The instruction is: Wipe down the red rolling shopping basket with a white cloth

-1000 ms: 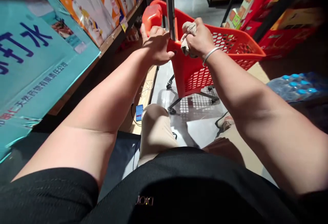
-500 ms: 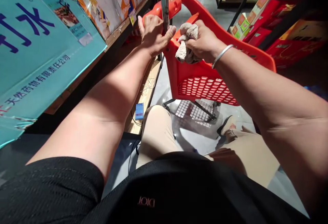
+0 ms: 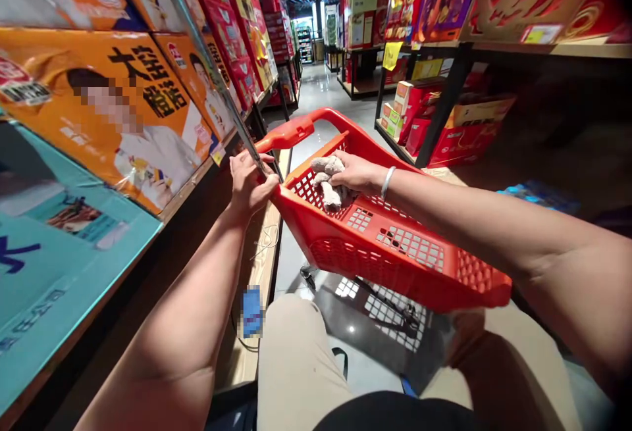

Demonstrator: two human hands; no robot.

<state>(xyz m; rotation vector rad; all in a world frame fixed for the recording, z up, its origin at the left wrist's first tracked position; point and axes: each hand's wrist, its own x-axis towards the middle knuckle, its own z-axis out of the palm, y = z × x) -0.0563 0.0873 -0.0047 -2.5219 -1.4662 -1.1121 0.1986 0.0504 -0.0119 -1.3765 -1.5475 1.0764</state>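
Shop aisle (image 3: 323,89): stacked boxed goods (image 3: 99,95), price tags (image 3: 540,34), shopping cart (image 3: 375,261).

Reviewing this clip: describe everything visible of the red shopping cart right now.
The red shopping cart looks plastic, with a grid of openings in its basket floor and perforated walls. A curved handle rises at one end; dark caster wheels show below. It stands upright on the shiny floor, basket stretching rightward. The left hand is at the handle's near end, by a metal pole. The right hand holds a grey cloth over the basket; contact is unclear.
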